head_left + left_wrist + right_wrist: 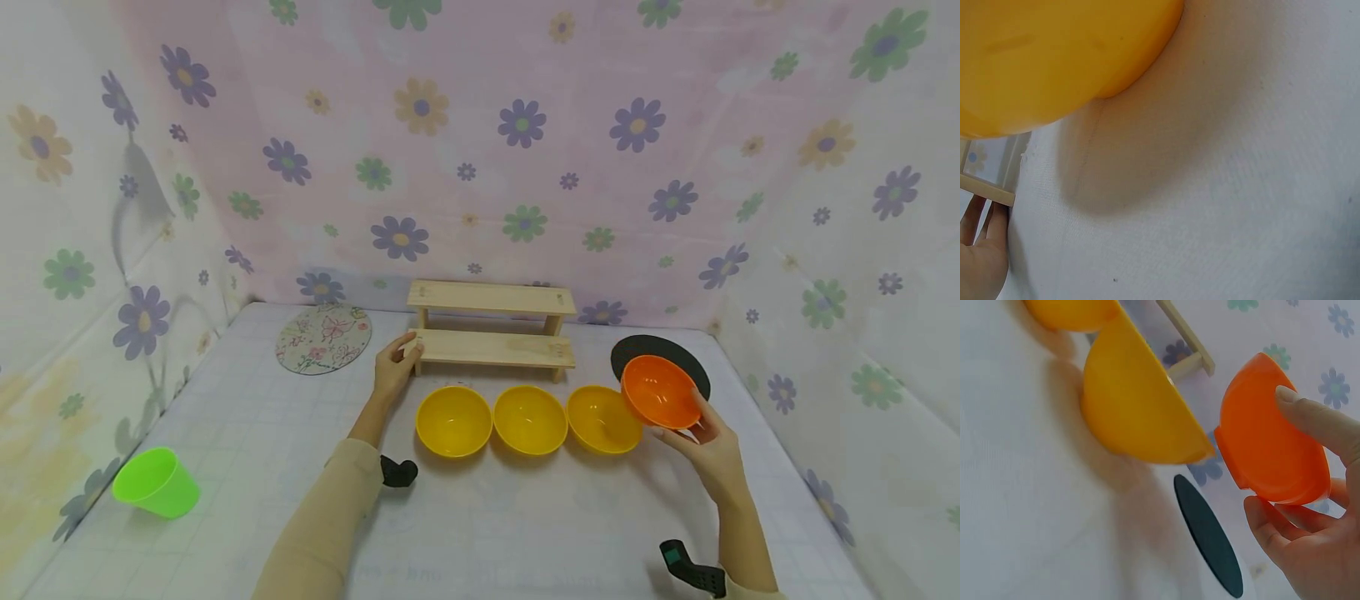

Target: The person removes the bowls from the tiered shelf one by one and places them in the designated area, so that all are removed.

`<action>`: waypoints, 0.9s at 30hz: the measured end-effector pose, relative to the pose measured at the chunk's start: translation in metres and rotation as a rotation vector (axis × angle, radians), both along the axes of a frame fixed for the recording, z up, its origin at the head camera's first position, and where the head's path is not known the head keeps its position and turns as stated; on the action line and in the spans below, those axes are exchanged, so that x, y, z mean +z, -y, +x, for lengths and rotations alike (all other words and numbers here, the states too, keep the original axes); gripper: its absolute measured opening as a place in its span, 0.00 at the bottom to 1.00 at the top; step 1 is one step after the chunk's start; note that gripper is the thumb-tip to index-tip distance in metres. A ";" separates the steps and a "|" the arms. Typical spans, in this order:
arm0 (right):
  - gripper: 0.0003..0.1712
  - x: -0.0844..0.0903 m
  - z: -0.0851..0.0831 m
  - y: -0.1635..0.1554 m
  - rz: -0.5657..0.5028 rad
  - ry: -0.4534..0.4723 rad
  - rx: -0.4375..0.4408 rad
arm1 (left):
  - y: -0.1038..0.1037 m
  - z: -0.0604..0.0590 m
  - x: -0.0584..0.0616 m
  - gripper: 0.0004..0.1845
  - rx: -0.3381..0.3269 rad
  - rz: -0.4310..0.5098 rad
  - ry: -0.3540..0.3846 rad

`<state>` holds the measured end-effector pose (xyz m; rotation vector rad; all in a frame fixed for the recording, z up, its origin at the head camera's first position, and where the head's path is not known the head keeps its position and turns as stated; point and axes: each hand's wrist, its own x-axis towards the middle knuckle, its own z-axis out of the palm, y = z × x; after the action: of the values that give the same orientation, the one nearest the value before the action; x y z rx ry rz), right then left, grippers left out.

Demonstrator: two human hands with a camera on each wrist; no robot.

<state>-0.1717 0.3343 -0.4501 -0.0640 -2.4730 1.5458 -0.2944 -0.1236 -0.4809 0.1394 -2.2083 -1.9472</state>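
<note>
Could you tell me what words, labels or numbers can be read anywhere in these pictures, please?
None can be read.
The orange bowl in the right hand, the yellow bowls, the green cup and the wooden shelf by the left hand are plain.
The round mat shows only flowers.

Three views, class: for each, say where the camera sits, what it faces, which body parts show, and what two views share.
Head: worn on the head, looks down at the table, three yellow bowls, shelf; both forearms and hands show.
Left wrist: low beside a yellow bowl; left hand touching the shelf.
Right wrist: right hand holding the orange bowl.
Shared: orange bowl, black disc.
</note>
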 end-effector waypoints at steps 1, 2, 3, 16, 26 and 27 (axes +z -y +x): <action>0.49 -0.005 0.000 -0.005 0.006 -0.002 -0.011 | 0.000 0.002 0.004 0.22 -0.006 0.008 0.000; 0.49 -0.009 0.001 -0.010 0.004 0.000 -0.012 | -0.001 0.005 0.008 0.22 -0.011 0.013 -0.002; 0.48 -0.013 0.001 -0.014 0.010 0.001 -0.012 | -0.001 0.008 0.013 0.21 -0.017 0.017 -0.004; 0.48 -0.014 0.020 -0.022 -0.018 0.036 -0.050 | -0.005 0.024 0.033 0.21 -0.029 -0.004 -0.013; 0.51 -0.027 0.021 -0.023 0.022 0.085 -0.098 | 0.001 0.000 -0.001 0.23 -0.028 0.000 -0.025; 0.51 -0.028 0.022 -0.023 0.024 0.087 -0.099 | 0.001 0.003 0.002 0.23 -0.028 -0.001 -0.020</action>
<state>-0.1501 0.3572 -0.4783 -0.2508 -2.5123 1.5029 -0.2916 -0.1242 -0.4786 0.0888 -2.2104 -1.9539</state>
